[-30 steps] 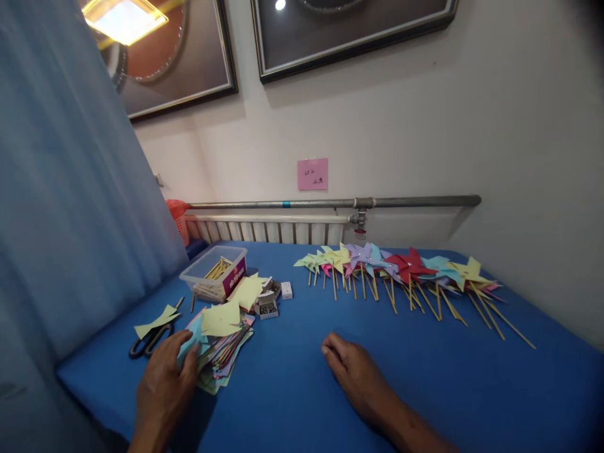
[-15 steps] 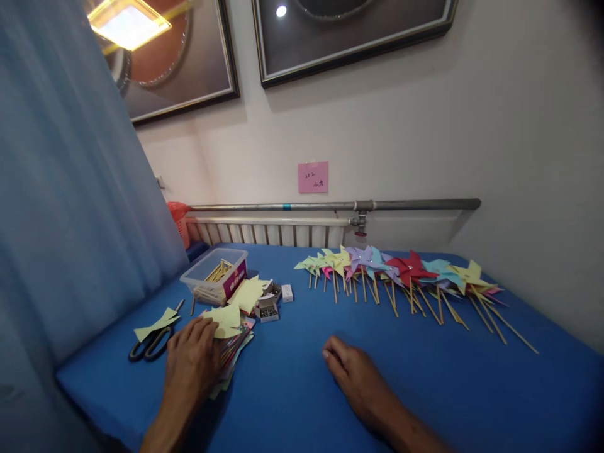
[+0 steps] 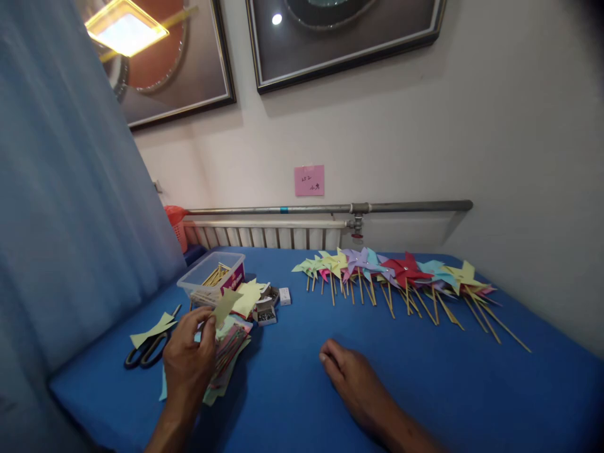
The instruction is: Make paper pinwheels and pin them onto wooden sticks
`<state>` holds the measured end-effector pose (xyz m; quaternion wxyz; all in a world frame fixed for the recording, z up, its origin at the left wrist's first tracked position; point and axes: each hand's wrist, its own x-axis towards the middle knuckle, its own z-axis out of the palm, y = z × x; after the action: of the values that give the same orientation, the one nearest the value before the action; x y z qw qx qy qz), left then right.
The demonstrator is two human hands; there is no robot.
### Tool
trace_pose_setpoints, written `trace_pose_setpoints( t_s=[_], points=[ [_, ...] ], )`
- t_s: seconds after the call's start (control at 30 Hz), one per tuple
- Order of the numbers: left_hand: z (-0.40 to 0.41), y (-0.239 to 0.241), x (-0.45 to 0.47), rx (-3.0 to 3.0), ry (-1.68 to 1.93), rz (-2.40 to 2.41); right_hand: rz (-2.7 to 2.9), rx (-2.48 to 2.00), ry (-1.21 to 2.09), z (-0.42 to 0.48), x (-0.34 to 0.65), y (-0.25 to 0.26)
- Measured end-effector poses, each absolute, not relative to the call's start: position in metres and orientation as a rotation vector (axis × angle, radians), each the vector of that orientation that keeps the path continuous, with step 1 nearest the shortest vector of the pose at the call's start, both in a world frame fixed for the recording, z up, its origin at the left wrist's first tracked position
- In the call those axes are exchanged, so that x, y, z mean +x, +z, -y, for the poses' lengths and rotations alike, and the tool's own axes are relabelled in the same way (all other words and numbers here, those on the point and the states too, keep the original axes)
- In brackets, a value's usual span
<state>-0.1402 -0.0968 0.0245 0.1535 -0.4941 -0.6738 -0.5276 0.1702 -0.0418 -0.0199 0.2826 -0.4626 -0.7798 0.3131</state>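
Observation:
My left hand (image 3: 191, 352) pinches a pale yellow paper piece (image 3: 225, 304) between thumb and fingers, raised over a stack of coloured paper pieces (image 3: 229, 358). Part of the stack is hidden behind the hand. On the blue table (image 3: 278, 402), my right hand (image 3: 349, 377) rests with its fingers curled in and nothing visible in them. Just beyond the stack lie more yellow papers (image 3: 248, 298) and a small open box of metal pins (image 3: 266, 314). Black-handled scissors (image 3: 146, 352) lie left of my left hand, partly under a cut yellow paper (image 3: 153, 330).
A clear plastic tub (image 3: 189, 282) of wooden sticks stands at the back left, near a small white box (image 3: 284, 296). Finished paper pinwheels (image 3: 406, 269) on sticks lie in a row along the right back. A blue curtain (image 3: 85, 207) hangs at the left.
My left hand has lifted a yellow paper piece off the stack and now holds it up. My right hand stays in place. The view has shifted slightly.

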Motion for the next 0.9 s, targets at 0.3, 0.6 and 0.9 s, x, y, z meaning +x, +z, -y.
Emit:
trace_pose_setpoints(
  t_s=[0.3, 0.6, 0.9],
  points=[
    [0.032, 0.05, -0.073, -1.699, -2.442, 2.133, 1.915, -1.17, 0.884, 0.041, 0.17, -0.024],
    [-0.011, 0.016, -0.017, -1.999, -1.702, 1.963, 1.526, -1.215, 1.053, 0.032, 0.171, -0.029],
    [0.001, -0.021, -0.003, -2.281, -1.298, 1.492, 1.132, -1.119, 1.305, 0.013, 0.172, -0.04]
  ],
)
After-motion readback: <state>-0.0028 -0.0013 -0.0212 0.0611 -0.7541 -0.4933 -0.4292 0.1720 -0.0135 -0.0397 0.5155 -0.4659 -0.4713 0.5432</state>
